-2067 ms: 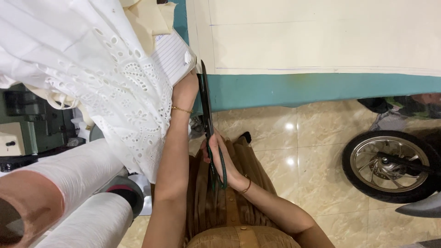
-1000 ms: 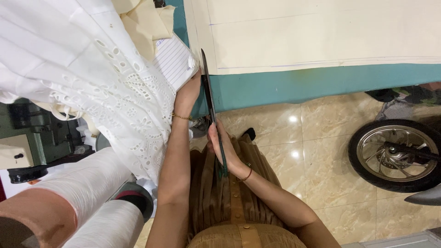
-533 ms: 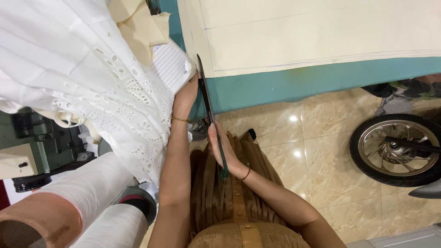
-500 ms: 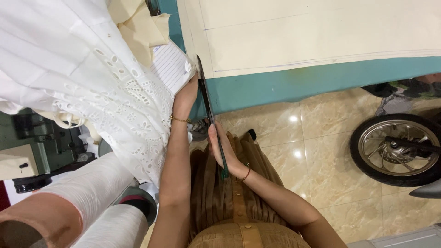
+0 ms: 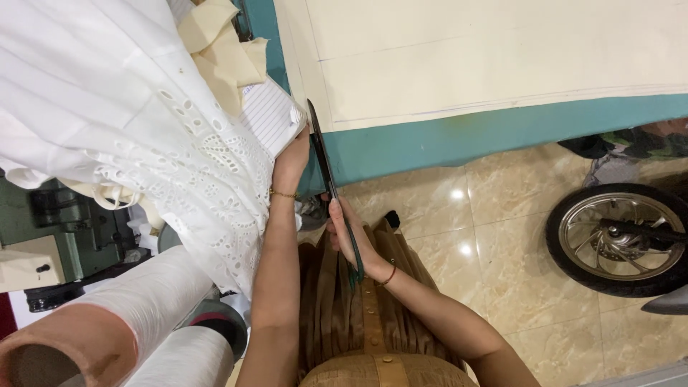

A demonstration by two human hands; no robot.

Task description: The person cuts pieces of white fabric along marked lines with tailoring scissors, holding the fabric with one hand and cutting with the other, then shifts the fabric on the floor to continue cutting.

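At the left, a white eyelet-lace cotton garment (image 5: pixel 143 136) hung over the bench edge, above thick rolls of white fabric (image 5: pixel 136 308). The left hand (image 5: pixel 290 161) rested at the corner of the teal-edged bench (image 5: pixel 459 132), beside a white striped paper pad (image 5: pixel 269 115); whether its fingers were closed on the edge could not be told. The right hand (image 5: pixel 351 236) gripped the handles of long dark-bladed scissors with green grips (image 5: pixel 331 190), the tip reaching the cream pattern paper (image 5: pixel 466 57). To cut well, the blades should probably stay flat and follow the drawn line, with the left hand steadying the sheet. The blade tips and line start were hard to see; a motorbike wheel (image 5: pixel 620 240) was cut off at the right.
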